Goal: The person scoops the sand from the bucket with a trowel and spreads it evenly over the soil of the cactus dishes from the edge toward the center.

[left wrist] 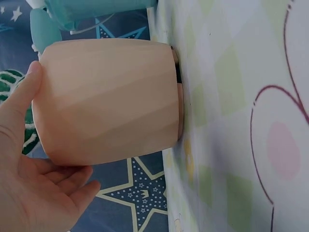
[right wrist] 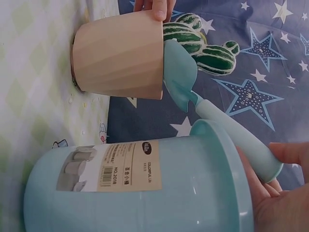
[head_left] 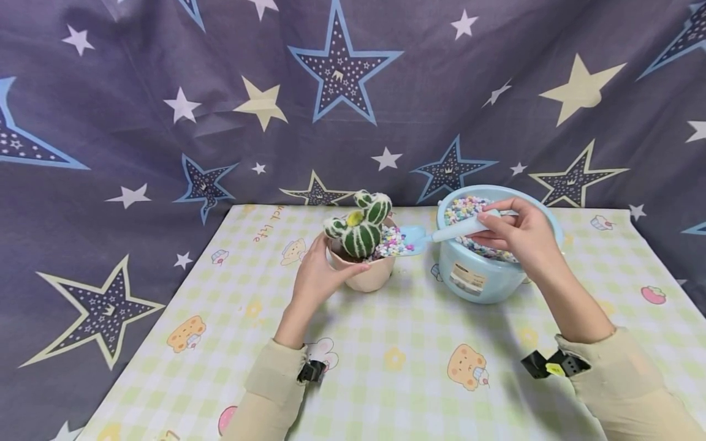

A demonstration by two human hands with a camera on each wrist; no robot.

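Note:
My left hand (head_left: 315, 277) grips the side of a beige flowerpot (head_left: 371, 278), with the thumb near its rim. A plush-looking green cactus (head_left: 361, 241) with white ribs and a yellow flower stands upright in the pot. My right hand (head_left: 526, 236) holds a light blue garden trowel (head_left: 456, 230) by its handle. Colourful pebbles (head_left: 393, 242) lie on the blade, which reaches over the pot's right rim, close beside the cactus. In the right wrist view, the back of the blade (right wrist: 181, 72) overlaps the rim. Soil inside the pot is mostly hidden.
A light blue bucket (head_left: 485, 285) filled with similar pebbles (head_left: 463, 210) stands right of the pot, under my right hand. Both stand on a green checked tablecloth (head_left: 397, 392). A dark star-patterned curtain (head_left: 353, 147) hangs behind the table's back edge.

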